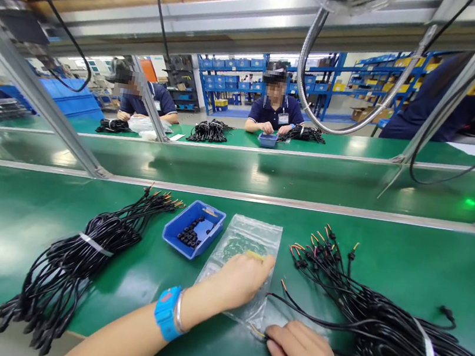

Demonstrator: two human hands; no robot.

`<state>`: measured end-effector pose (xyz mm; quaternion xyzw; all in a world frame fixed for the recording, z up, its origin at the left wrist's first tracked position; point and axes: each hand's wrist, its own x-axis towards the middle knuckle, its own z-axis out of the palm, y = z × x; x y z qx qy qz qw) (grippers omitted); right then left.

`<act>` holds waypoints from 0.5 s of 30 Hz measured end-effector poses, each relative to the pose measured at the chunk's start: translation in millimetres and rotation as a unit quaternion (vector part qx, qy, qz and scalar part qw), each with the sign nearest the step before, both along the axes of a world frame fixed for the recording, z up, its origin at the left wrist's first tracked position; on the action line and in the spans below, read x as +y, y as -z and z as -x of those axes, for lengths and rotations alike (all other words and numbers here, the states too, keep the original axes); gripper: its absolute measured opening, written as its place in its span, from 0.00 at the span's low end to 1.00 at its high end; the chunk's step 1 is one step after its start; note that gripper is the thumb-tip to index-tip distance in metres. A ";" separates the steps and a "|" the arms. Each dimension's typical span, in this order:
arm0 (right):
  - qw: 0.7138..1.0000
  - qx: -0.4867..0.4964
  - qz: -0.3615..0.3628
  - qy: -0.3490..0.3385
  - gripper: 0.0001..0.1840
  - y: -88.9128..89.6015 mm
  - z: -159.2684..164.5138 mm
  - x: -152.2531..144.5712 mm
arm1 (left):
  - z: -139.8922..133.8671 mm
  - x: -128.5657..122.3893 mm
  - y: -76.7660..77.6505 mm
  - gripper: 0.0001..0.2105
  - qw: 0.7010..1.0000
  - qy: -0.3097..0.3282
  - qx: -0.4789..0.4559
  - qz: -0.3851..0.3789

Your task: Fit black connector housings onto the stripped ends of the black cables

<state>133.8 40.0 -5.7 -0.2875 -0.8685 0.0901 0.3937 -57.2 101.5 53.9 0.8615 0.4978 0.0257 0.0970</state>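
My left hand (240, 279), with a blue band and a silver bangle at its wrist, is over a clear plastic zip bag (235, 234). Its fingers are curled, and what they hold, if anything, is hidden. A small yellow patch shows beside the knuckles. My right hand (304, 354) is closed at the end of a black cable (266, 337), where thin bare-ended wires stick out to the left. To the right lies a tied bundle of black cables (386, 319) with orange wire ends. A blue bin (170, 232) holding small black parts (191, 233) stands beyond the bag.
Another tied bundle of black cables (95, 234) lies on the green table (122, 318) at left. A metal rail (261, 199) runs behind, with slanted posts. Across it, people work at a further bench with cable bundles (209, 131). A flexible metal hose (352, 127) hangs overhead.
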 end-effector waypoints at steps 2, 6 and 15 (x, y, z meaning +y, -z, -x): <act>1.000 0.013 -0.008 -0.008 0.09 -1.5 -0.6 -0.2 | 0.2 -0.2 -0.6 0.19 1.000 -0.003 -0.007 0.004; 0.997 0.069 -0.019 -0.026 0.09 -9.9 -2.7 -1.1 | 12.1 -15.3 -2.0 0.18 0.996 -0.051 -0.078 0.004; 0.984 0.172 -0.034 0.013 0.11 -20.4 -1.7 -0.8 | -9.3 -95.2 45.4 0.12 0.559 -0.243 -0.754 0.244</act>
